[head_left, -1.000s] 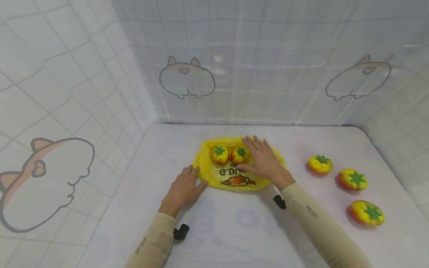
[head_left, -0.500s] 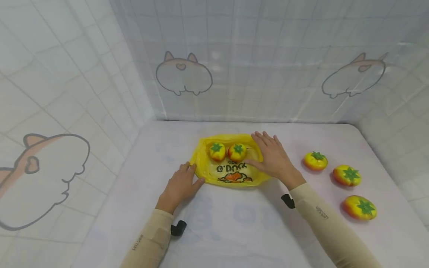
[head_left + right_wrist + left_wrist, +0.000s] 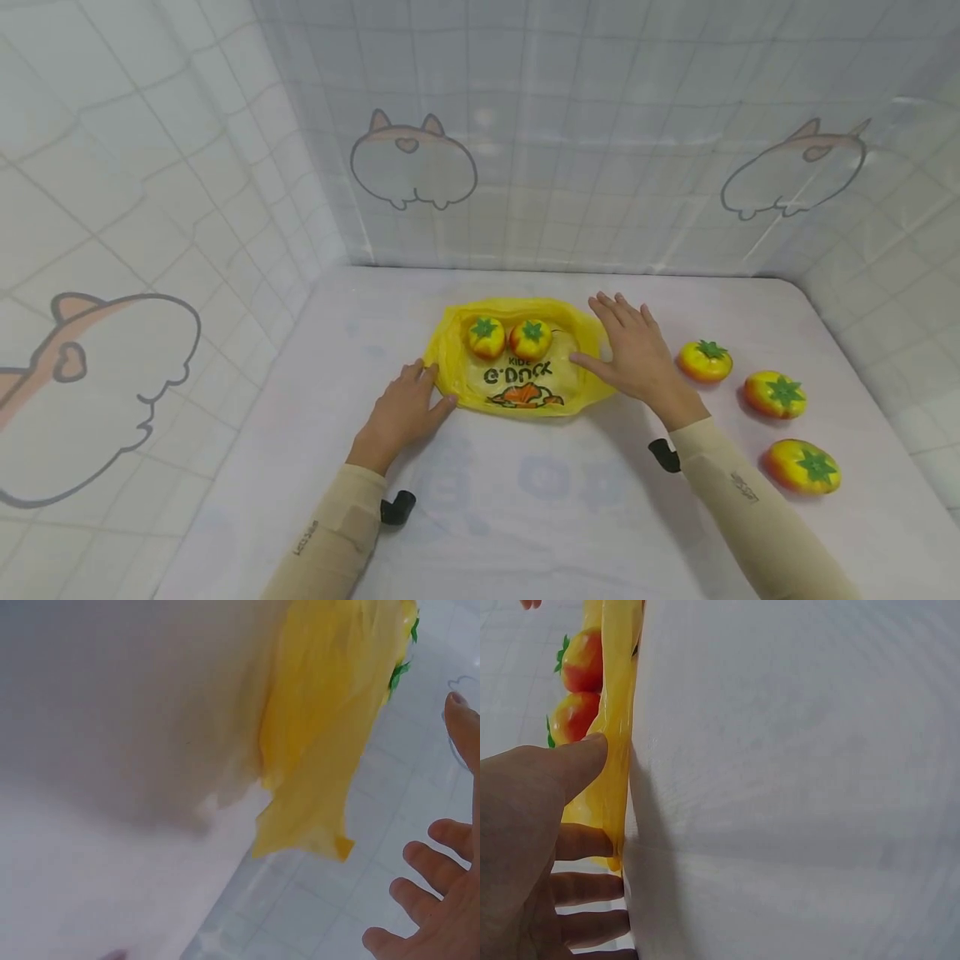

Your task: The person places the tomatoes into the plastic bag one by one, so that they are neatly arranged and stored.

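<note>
A yellow plastic bag [image 3: 581, 392] with a printed duck lies on the table, its mouth spread. Two toy persimmon-like fruits, red-yellow with green leaf caps, sit side by side on it: a left fruit [image 3: 487, 338] and a right fruit [image 3: 531, 340]. My left hand [image 3: 403, 412] rests at the bag's left edge, fingers extended; in the left wrist view its thumb and a finger touch the yellow plastic [image 3: 615, 712]. Beside the bag's right end is my right hand [image 3: 637, 354], fingers spread and holding nothing. The right wrist view shows it apart from the bag [image 3: 322, 750].
At the right stand three more such fruits: a rear one [image 3: 706, 362], a middle one [image 3: 776, 394] and a front one [image 3: 802, 467]. The white table [image 3: 510, 517] is bounded by tiled-pattern sheets [image 3: 600, 167] at the back and sides.
My right hand has moved right, off the bag's right side and the right fruit. My left hand stays at the left edge. The two fruits keep their place on the bag.
</note>
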`<state>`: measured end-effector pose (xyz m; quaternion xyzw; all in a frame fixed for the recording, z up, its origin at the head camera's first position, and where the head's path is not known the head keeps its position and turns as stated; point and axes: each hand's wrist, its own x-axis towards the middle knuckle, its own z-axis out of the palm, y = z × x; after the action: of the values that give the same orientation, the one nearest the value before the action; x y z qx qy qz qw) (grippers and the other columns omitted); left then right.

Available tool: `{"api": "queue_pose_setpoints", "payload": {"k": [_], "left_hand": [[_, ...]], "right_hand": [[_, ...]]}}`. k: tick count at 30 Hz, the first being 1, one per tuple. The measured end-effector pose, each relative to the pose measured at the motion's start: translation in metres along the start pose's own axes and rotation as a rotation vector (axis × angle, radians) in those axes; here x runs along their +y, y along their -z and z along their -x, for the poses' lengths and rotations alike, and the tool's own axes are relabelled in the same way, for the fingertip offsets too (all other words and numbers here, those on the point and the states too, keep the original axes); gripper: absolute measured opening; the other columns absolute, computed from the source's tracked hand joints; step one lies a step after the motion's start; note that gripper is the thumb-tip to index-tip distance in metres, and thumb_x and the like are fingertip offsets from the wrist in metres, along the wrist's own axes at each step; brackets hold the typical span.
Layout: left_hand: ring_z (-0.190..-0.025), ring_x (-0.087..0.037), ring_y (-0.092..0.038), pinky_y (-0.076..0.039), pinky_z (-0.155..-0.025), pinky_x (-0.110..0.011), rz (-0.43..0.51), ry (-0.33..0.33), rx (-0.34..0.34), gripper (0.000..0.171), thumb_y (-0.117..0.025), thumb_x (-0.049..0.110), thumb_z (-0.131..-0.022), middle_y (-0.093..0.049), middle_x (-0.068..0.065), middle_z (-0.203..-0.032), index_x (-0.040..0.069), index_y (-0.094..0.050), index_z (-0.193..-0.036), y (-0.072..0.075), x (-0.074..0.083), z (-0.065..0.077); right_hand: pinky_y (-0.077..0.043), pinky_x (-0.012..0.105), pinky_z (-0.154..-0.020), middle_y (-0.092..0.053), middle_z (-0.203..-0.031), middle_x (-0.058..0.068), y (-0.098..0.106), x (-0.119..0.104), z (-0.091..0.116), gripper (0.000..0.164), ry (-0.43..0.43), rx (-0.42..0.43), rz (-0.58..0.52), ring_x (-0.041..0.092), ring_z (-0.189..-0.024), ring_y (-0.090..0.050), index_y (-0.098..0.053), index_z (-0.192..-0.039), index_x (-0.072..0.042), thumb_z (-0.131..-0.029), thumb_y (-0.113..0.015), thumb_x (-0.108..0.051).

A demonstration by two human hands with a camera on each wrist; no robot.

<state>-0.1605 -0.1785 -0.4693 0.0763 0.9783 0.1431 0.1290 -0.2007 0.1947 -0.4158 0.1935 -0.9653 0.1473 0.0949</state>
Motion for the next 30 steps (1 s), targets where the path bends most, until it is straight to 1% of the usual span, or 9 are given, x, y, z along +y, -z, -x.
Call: {"api": "queue_pose_setpoints", "payload": {"k": [8, 13, 19, 28, 30], "left_hand": [[-0.152, -0.046, -0.026, -0.036, -0.113, -0.068, -0.012, 0.000, 0.001, 0.082, -0.052, 0.057, -0.102, -0.023, -0.024, -0.167, 0.003, -0.032, -0.160, -0.001, 0.000, 0.000], [-0.152, -0.047, -0.026, -0.035, -0.114, -0.068, -0.022, -0.002, -0.001, 0.082, -0.052, 0.057, -0.102, -0.023, -0.024, -0.167, 0.003, -0.031, -0.160, 0.001, 0.001, -0.001], [-0.152, -0.046, -0.027, -0.036, -0.113, -0.068, -0.022, -0.008, -0.002, 0.082, -0.051, 0.057, -0.102, -0.023, -0.024, -0.167, 0.003, -0.032, -0.160, -0.002, 0.000, -0.003], [-0.151, -0.047, -0.028, -0.037, -0.112, -0.069, -0.020, -0.009, 0.007, 0.082, -0.052, 0.058, -0.102, -0.024, -0.024, -0.167, 0.003, -0.033, -0.160, -0.001, 0.000, -0.002], [-0.151, -0.047, -0.028, -0.037, -0.112, -0.068, -0.018, -0.010, 0.003, 0.082, -0.052, 0.058, -0.102, -0.024, -0.024, -0.167, 0.003, -0.033, -0.160, 0.000, 0.001, -0.002]], "right_hand": [[-0.016, 0.070, -0.121, -0.033, -0.165, 0.018, 0.003, 0.013, 0.010, 0.094, -0.048, -0.028, 0.018, 0.045, -0.152, -0.026, -0.034, -0.160, -0.007, -0.090, -0.072, -0.057], [-0.015, 0.070, -0.121, -0.034, -0.164, 0.019, 0.004, 0.020, 0.014, 0.093, -0.080, -0.012, 0.015, 0.046, -0.152, -0.026, -0.035, -0.159, -0.006, -0.090, -0.072, -0.056], [-0.017, 0.072, -0.119, -0.035, -0.163, 0.022, 0.008, 0.030, 0.026, 0.091, -0.110, 0.002, 0.005, 0.049, -0.150, -0.028, -0.036, -0.158, -0.004, -0.091, -0.072, -0.054], [-0.019, 0.075, -0.116, -0.035, -0.161, 0.023, 0.012, 0.050, 0.042, 0.089, -0.151, 0.028, -0.003, 0.052, -0.147, -0.030, -0.035, -0.158, -0.002, -0.092, -0.072, -0.050], [-0.022, 0.075, -0.115, -0.036, -0.160, 0.025, 0.014, 0.054, 0.045, 0.090, -0.167, 0.025, -0.007, 0.054, -0.144, -0.033, -0.032, -0.158, -0.001, -0.093, -0.071, -0.050]]}}
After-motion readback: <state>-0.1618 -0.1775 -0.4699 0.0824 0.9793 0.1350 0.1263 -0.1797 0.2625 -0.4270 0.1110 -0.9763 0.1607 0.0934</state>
